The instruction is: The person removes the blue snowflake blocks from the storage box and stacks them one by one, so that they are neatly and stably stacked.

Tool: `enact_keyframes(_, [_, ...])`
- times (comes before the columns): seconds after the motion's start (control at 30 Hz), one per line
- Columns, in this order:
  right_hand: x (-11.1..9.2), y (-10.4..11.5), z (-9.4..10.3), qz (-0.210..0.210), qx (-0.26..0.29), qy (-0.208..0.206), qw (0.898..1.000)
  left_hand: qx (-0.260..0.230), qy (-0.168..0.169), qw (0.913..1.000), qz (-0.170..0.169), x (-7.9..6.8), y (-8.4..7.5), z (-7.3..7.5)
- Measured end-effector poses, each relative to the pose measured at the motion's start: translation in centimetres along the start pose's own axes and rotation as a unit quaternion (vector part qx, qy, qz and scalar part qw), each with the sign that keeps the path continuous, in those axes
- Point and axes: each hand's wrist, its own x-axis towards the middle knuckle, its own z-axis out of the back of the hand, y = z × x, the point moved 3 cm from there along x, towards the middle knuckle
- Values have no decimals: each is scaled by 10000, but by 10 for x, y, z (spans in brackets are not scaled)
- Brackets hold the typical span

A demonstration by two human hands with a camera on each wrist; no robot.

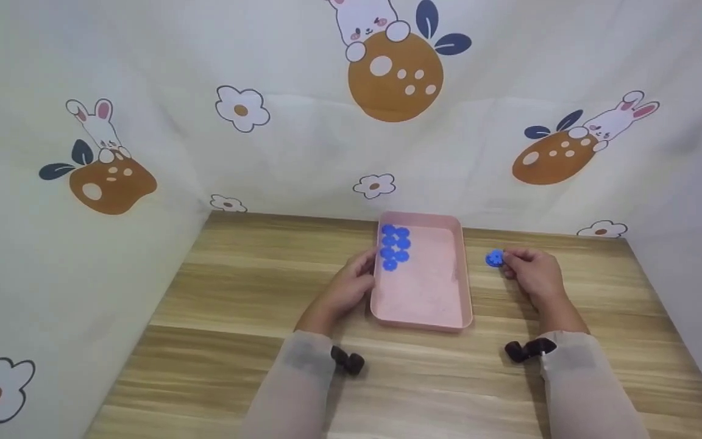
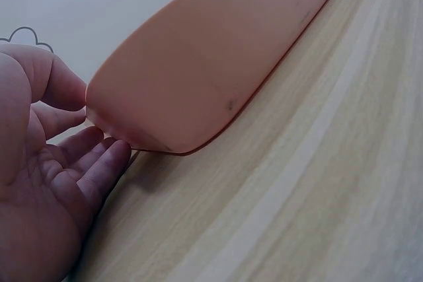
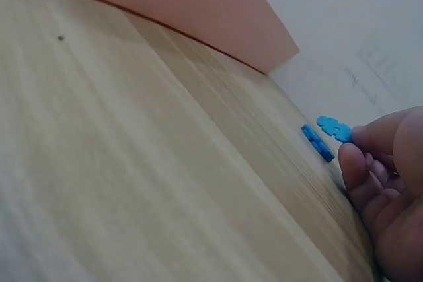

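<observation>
Between thumb and fingertips, my right hand (image 1: 535, 274) pinches a blue snowflake-shaped disc (image 3: 335, 129). Just beneath it, a darker blue stack of discs (image 3: 318, 143) sits on the table and overlaps the held disc in the head view. A shallow pink tray (image 1: 427, 299) stands to the left of this hand. Several blue discs (image 1: 389, 241) lie inside it, gathered along the left wall near the far end. Against the outside of that left wall rests my left hand (image 1: 351, 285), its fingertips touching the tray's side in the left wrist view.
The wood-grain table (image 1: 235, 292) lies under everything. A pale curtain (image 1: 290, 152) printed with rabbits, fruit and flowers encloses its back and sides. The tray's far end stands close to the back curtain. Black wrist devices (image 1: 351, 363) protrude from both sleeves.
</observation>
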Motion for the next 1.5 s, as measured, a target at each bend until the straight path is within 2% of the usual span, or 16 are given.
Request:
enact_keyframes(0.2, [0,1,-2,-84,-143,-75,9998,-164,22,9998,-98,0,2,-1])
enact_keyframes(0.6, [1,1,-5,-233,-168,-132,9995,-52,-29,9998,167,-1,0,0])
enact_keyframes(0.93, [1,2,-3,-177,-210,-153,9995,-146,4,9999,27,1,2,0])
enact_keyframes(1.27, [-1,3,-2,-217,723,-323,9966,-28,36,10000,-47,1,2,0])
enact_keyframes(1.4, [-7,19,-5,-212,1184,-218,9925,-61,43,10000,-59,2,1,0])
enact_keyframes(1.5, [-13,34,-13,-99,1795,49,9837,-97,52,9999,-46,2,1,0])
